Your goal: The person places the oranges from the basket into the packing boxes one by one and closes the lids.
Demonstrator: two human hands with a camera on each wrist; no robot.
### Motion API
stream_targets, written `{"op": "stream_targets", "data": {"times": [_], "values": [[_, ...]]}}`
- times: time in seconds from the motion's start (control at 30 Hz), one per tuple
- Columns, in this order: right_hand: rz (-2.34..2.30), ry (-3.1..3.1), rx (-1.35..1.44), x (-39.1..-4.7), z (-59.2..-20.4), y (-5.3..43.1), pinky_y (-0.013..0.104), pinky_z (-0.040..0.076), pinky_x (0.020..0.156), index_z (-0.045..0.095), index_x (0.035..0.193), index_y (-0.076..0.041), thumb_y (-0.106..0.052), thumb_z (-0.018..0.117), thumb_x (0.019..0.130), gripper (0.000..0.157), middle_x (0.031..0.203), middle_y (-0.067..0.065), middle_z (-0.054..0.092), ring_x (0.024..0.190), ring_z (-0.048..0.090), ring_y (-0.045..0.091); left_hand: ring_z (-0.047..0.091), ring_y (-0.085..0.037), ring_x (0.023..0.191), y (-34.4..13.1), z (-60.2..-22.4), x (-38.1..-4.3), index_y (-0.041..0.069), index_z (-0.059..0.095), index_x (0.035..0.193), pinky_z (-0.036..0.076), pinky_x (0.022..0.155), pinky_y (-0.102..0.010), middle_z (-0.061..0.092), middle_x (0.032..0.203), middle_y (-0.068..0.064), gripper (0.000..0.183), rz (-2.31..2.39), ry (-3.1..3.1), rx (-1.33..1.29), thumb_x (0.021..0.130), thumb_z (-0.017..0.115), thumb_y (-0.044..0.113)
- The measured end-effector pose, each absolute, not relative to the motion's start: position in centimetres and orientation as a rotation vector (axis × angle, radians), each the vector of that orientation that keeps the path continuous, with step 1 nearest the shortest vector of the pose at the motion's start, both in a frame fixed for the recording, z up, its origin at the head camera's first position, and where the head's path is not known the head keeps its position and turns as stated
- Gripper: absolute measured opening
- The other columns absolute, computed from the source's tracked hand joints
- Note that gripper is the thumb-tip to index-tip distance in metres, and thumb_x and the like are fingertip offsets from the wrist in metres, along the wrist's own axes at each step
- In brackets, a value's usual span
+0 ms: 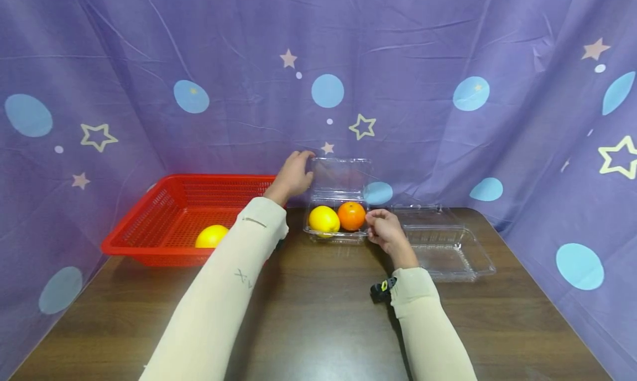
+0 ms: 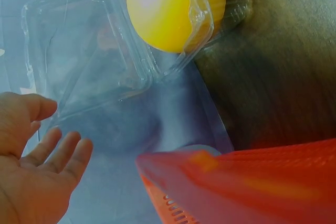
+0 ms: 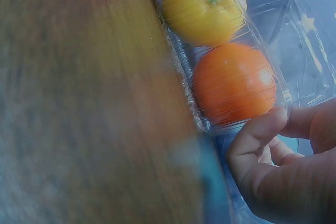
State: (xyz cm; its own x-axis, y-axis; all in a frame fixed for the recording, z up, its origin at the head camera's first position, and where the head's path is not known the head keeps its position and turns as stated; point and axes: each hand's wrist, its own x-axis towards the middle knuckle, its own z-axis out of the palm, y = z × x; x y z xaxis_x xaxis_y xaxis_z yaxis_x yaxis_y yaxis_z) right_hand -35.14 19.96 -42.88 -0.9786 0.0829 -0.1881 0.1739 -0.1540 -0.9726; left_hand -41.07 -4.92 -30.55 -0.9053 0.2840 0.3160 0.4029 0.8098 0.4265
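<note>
A clear plastic clamshell container (image 1: 338, 234) stands near the table's back edge with its lid (image 1: 340, 173) raised. Inside it sit a yellow fruit (image 1: 324, 220) and an orange (image 1: 351, 216), side by side. At the lid's upper left corner is my left hand (image 1: 294, 173); in the left wrist view its thumb and fingers are spread apart beside the lid's edge. My right hand (image 1: 387, 230) pinches the container's right rim beside the orange, thumb against bent index finger (image 3: 252, 142). Its other fingers are partly hidden.
To the left, a red plastic basket (image 1: 149, 251) holds another yellow fruit (image 1: 211, 236). A second clear container (image 1: 448, 248) lies open at the right. Behind the brown table (image 1: 328, 314) hangs a purple curtain (image 1: 398, 93) with stars and dots.
</note>
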Motion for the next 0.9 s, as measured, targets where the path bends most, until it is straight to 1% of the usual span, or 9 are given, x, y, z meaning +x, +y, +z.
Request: {"op": "stream_targets", "data": {"times": [0.2,0.33,0.57,0.73,0.83,0.9], "values": [[-2.307,2.013,0.303,-35.1,-42.9,20.0,0.022,0.043,0.051,0.053,0.115,0.002,-0.005,0.055,0.103,0.014,0.074,0.002,0.049,0.053,0.045,0.011,0.056,-0.034,0.119,-4.7,-30.9,-40.8,0.001,0.061,0.13,0.042,0.108,-0.042,0.058,0.124,-0.019,0.035,-0.787,-2.646,-0.512,0.096,0.06,0.005],[-2.298,2.025,0.305,-35.2,-42.9,20.0,0.022,0.044,0.051,0.054,0.114,0.002,-0.005,0.055,0.103,0.013,0.074,0.002,0.049,0.053,0.045,0.011,0.059,-0.034,0.112,-4.2,-30.9,-40.3,-0.001,0.066,0.121,0.045,0.104,-0.04,0.062,0.116,-0.018,0.027,-0.791,-2.589,-0.522,0.095,0.061,0.003],[-2.262,2.095,0.297,-35.4,-42.8,20.0,0.021,0.044,0.051,0.058,0.112,0.003,-0.006,0.058,0.102,0.014,0.076,0.003,0.052,0.055,0.047,0.011,0.061,-0.034,0.106,-3.5,-30.9,-39.2,0.001,0.071,0.116,0.047,0.1,-0.043,0.063,0.111,-0.016,0.025,-0.714,-2.565,-0.545,0.094,0.061,0.001],[-2.105,2.309,0.273,-35.3,-42.5,19.9,0.021,0.048,0.053,0.061,0.112,0.005,-0.012,0.062,0.101,0.02,0.079,0.003,0.057,0.059,0.051,0.011,0.061,-0.036,0.104,-3.7,-31.4,-38.3,0.002,0.074,0.113,0.047,0.099,-0.044,0.063,0.109,-0.015,0.026,-0.631,-2.56,-0.546,0.092,0.059,-0.001],[-1.93,2.534,0.233,-34.9,-42.1,19.9,0.024,0.05,0.054,0.063,0.109,0.005,-0.016,0.063,0.1,0.023,0.08,0.008,0.061,0.061,0.056,0.015,0.06,-0.036,0.104,-3.9,-31.7,-37.7,0.003,0.073,0.113,0.048,0.098,-0.045,0.062,0.109,-0.015,0.025,-0.602,-2.566,-0.551,0.092,0.06,-0.001],[-1.756,2.739,0.199,-34.5,-41.5,19.8,0.03,0.052,0.062,0.064,0.107,0.004,-0.02,0.064,0.098,0.025,0.085,0.014,0.065,0.069,0.06,0.021,0.06,-0.037,0.103,-4.1,-32.0,-37.4,0.003,0.073,0.112,0.049,0.096,-0.045,0.062,0.109,-0.015,0.024,-0.586,-2.562,-0.554,0.092,0.06,-0.001]]}}
